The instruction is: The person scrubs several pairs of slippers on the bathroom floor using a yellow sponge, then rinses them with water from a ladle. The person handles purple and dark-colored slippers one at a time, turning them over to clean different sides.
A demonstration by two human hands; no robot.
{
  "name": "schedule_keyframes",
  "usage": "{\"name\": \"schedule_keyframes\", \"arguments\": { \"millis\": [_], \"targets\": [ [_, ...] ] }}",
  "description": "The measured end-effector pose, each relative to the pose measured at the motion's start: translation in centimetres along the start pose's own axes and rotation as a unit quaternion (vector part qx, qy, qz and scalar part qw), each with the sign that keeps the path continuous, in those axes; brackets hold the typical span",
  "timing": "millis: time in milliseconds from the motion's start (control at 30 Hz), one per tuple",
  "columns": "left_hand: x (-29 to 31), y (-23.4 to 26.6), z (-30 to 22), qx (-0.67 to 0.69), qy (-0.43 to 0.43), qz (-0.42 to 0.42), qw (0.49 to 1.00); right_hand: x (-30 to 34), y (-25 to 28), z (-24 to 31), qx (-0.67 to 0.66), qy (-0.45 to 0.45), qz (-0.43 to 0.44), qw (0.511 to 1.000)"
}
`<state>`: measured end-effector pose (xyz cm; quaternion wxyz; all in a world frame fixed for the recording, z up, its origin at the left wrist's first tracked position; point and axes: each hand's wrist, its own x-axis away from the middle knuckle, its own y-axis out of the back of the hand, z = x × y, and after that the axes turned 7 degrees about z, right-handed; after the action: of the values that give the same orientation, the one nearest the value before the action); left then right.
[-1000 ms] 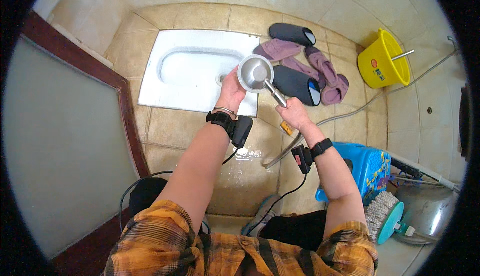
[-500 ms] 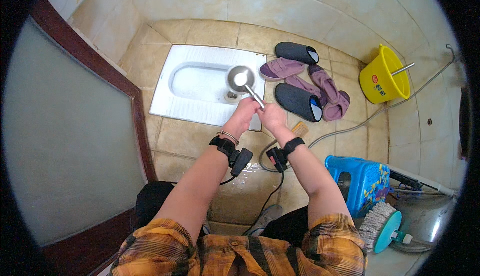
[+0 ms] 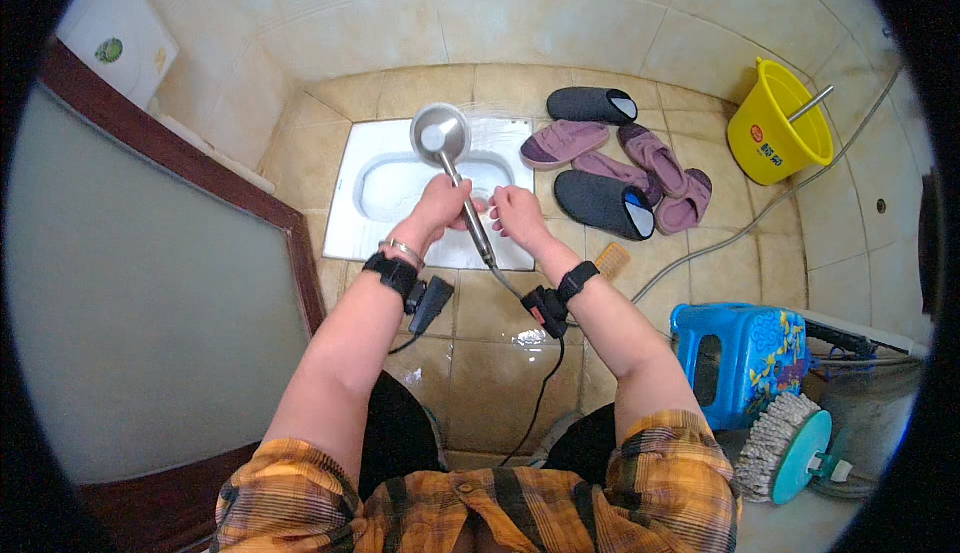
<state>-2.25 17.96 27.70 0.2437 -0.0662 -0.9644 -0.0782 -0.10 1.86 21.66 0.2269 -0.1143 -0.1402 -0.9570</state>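
Observation:
A silver shower head (image 3: 440, 136) is in my left hand (image 3: 437, 205), whose fingers are wrapped round its metal handle. The head is raised over the white squat toilet (image 3: 345, 238), with fine water streaks beside it. The handle slants down toward me to a grey hose. Just right of the handle is my right hand (image 3: 518, 217), apart from it, its fingers loosely bent with nothing seen in them. Both wrists wear black straps with small devices.
Dark slippers (image 3: 604, 205) and purple shoes (image 3: 565, 143) lie right of the toilet. A yellow bucket (image 3: 775, 133), blue stool (image 3: 735, 363) and mop head (image 3: 785, 448) stand along the right. An orange brush (image 3: 611, 260) lies on the wet tiles. A framed door (image 3: 160, 283) borders the left.
My left hand has moved left with the shower head, which now stands more upright in view. My right hand has come off the handle. Water streaks now show beside the head.

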Motion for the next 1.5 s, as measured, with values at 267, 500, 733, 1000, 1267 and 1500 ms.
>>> {"name": "schedule_keyframes", "arguments": {
  "millis": [267,500,733,1000,1267,1500],
  "targets": [
    [5.3,-4.6,2.5,0.002,0.022,0.020,1.000,-4.6,0.4,-0.5,-0.410,-0.047,0.061,0.909],
    [5.8,-5.5,3.7,-0.024,0.049,0.054,0.997,-7.1,-0.4,-3.7,-0.438,-0.032,0.083,0.894],
    [4.3,-4.4,6.0,-0.082,0.094,0.087,0.988,-4.8,2.5,-6.8,-0.252,-0.036,-0.019,0.967],
    [4.8,-3.3,5.8,-0.047,0.103,0.037,0.993,-1.8,17.4,-16.3,0.168,-0.204,-0.333,0.905],
    [6.1,-3.6,5.2,-0.030,0.115,0.042,0.992,-2.1,13.7,-15.3,-0.002,-0.236,-0.216,0.947],
    [5.5,-3.7,5.2,-0.062,0.069,0.090,0.992,-0.5,9.2,-8.9,0.546,0.075,-0.100,0.828]
  ]
}}
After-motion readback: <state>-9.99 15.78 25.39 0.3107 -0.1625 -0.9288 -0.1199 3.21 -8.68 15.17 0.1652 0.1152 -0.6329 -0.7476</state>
